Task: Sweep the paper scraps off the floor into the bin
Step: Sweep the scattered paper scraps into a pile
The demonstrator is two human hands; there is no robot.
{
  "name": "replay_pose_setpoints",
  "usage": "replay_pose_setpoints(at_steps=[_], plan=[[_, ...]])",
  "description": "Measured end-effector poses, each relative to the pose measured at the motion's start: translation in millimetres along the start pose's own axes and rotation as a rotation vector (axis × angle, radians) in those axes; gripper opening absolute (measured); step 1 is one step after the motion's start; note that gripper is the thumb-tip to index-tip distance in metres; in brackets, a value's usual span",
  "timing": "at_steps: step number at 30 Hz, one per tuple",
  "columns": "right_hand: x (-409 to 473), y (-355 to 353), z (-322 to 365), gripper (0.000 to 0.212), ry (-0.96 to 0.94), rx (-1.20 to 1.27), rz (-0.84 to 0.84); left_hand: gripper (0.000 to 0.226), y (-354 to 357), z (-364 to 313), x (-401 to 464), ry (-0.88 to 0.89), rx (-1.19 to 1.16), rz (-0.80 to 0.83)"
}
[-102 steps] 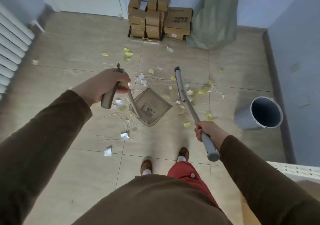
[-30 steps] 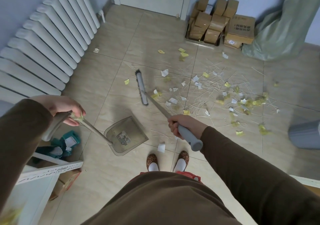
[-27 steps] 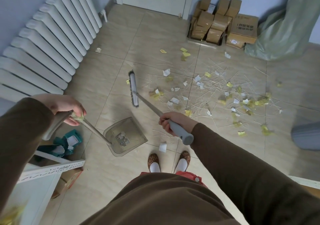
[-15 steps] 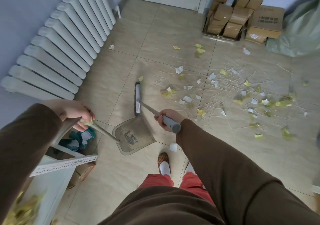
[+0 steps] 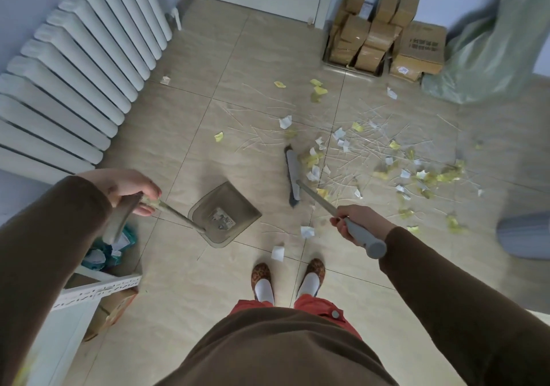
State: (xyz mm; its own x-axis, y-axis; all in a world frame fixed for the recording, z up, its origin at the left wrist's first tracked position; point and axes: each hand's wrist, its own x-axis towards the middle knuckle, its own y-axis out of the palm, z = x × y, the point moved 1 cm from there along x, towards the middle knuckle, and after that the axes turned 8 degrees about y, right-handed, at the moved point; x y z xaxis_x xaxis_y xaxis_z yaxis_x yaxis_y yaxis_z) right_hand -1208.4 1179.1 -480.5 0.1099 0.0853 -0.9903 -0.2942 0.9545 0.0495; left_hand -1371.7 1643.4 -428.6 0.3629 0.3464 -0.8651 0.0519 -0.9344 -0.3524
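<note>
Left hand [image 5: 128, 187] grips the handle of the translucent grey-brown plastic dustpan [image 5: 225, 214], pan low over the beige tiled floor [image 5: 190, 111]. Right hand [image 5: 361, 222] is wrapped round the grey grip of the long-handled broom [image 5: 293, 178], head at the left edge of the white and yellow paper scraps [image 5: 387, 162] (two stray white ones lie near the feet). Grey round bin [image 5: 525, 235] sits at far right, partly cut off.
</note>
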Motion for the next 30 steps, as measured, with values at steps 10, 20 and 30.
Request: replay_pose_setpoints(at_steps=[10, 20, 30], plan=[[-35, 47, 3, 0.01, -0.033, 0.023, 0.139, 0.088, -3, 2, -6, 0.037, 0.312, 0.075], [-24, 136, 54, 0.011, -0.047, -0.001, 0.319, 0.079, 7, -40, 7, 0.288, 0.442, -0.179], [39, 243, 151, 0.007, 0.082, -0.091, 0.503, 0.053, 74, -81, 43, 0.351, 0.405, -0.163]])
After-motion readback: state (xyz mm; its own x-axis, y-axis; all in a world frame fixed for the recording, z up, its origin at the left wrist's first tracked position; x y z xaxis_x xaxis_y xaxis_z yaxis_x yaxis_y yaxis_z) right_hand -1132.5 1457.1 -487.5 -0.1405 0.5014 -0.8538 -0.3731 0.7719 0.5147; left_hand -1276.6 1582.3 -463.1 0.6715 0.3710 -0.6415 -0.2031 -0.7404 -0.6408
